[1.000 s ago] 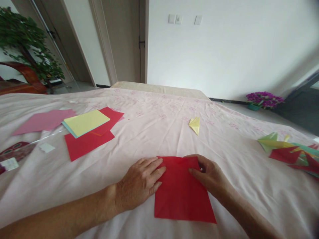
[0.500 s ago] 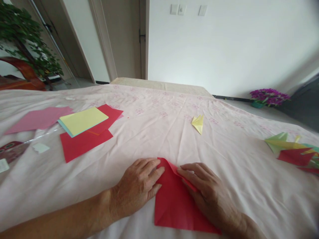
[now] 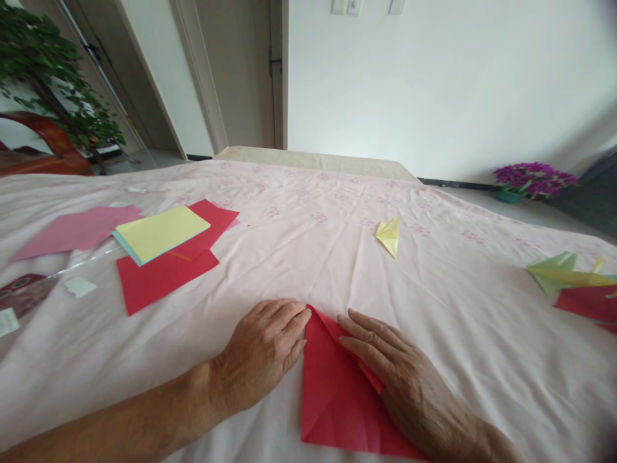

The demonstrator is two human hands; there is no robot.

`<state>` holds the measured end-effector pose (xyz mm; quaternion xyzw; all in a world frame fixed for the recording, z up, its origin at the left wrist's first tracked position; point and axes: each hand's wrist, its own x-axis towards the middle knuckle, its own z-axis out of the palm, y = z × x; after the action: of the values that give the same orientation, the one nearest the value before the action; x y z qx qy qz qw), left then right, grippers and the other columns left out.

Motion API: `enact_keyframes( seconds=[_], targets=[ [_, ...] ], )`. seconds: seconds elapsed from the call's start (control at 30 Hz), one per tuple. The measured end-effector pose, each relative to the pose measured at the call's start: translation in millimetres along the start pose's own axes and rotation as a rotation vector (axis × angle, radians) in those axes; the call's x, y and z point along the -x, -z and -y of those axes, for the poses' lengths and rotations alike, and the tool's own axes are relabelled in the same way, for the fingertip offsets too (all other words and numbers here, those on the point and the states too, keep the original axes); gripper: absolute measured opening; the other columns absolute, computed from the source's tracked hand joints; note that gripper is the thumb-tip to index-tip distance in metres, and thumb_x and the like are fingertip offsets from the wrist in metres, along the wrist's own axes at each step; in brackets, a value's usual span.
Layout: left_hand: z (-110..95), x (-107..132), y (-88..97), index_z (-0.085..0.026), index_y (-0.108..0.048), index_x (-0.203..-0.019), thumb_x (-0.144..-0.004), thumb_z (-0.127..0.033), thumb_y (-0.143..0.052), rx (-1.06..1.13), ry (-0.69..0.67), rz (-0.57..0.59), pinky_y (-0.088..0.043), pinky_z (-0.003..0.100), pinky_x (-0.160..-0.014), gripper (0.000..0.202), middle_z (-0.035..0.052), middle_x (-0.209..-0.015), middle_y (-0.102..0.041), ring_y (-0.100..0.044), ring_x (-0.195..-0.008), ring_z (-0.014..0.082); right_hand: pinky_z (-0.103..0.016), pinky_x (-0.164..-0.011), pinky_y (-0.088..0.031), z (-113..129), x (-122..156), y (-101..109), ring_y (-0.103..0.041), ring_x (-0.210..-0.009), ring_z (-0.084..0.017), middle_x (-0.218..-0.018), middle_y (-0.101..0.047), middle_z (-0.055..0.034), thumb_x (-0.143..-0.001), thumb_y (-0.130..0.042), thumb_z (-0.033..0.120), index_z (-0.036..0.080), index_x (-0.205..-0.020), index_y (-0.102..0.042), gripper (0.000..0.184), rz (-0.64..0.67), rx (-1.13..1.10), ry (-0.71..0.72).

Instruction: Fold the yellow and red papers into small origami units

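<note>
A red sheet of paper (image 3: 337, 405) lies on the cloth in front of me, its upper right edge folded over in a narrow flap. My left hand (image 3: 265, 354) rests at the sheet's top left corner, fingertips touching it and fingers close together; whether they pinch the paper I cannot make out. Flat along the folded flap lies my right hand (image 3: 400, 366), its fingers stretched out and pressing the crease. The palm hides part of the sheet's right side. Beyond the hands sits a small folded yellow paper piece (image 3: 388, 238).
Red sheets (image 3: 164, 280), a yellow sheet (image 3: 164, 230) and pink paper (image 3: 80, 231) lie at the left, near a clear packet (image 3: 26, 292). Folded green and yellow paper (image 3: 559, 273) and a folded red piece (image 3: 585, 301) lie at the right edge of the patterned cloth (image 3: 289, 257).
My right hand has flattened out over the flap, which now lies lower against the sheet. The left fingers have drawn back slightly toward the top corner. The view has shifted a little.
</note>
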<state>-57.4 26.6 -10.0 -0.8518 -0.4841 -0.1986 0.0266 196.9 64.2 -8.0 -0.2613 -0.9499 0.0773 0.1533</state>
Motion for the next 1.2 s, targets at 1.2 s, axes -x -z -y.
enact_keyframes(
  seconds=[1.2],
  targets=[
    [7, -17, -2.1, -0.022, -0.063, -0.092, -0.089, -0.019, -0.057, -0.026, 0.103, -0.011, -0.044, 0.033, -0.077, 0.007, 0.0001, -0.091, -0.066, -0.059, -0.085, 0.0174, -0.041, -0.11, -0.038, -2, -7, 10, -0.043, -0.132, -0.022, -0.14, -0.051, -0.009, -0.093, -0.047, 0.014, 0.019, -0.133, -0.052, 0.04, 0.117, -0.055, 0.044]
  ],
)
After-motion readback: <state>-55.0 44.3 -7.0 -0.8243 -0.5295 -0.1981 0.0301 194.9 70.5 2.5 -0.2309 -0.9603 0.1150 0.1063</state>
